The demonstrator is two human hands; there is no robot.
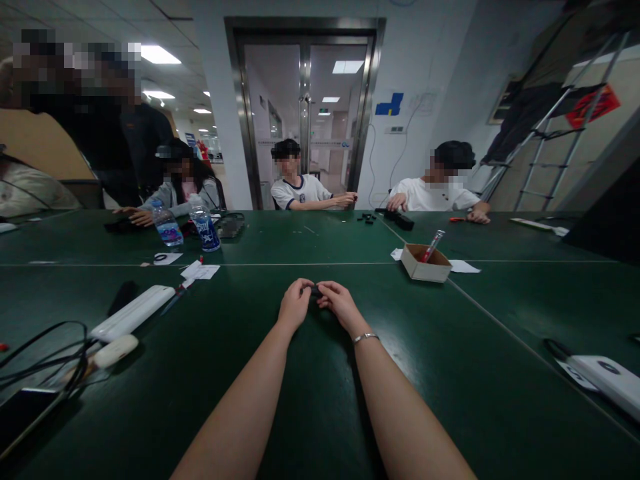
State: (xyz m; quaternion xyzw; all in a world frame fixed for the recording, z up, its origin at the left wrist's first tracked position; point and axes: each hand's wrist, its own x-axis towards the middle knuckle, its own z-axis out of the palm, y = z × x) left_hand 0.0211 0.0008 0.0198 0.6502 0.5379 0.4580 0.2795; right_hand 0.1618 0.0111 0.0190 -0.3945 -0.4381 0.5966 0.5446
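Note:
Both my forearms reach out over the dark green table [320, 400]. My left hand [295, 305] and my right hand [339, 303] meet in the middle, fingers curled and pinched together on a small black part [315, 291] held between them. Most of the part is hidden by my fingers. A thin bracelet [365, 337] circles my right wrist.
A small cardboard box [425, 263] with a red-tipped tool stands right of centre, paper beside it. A white power strip [133, 312] and black cables [40, 360] lie at left, two water bottles [205, 227] further back. Another white device [607, 380] is at right. Several people sit across the table.

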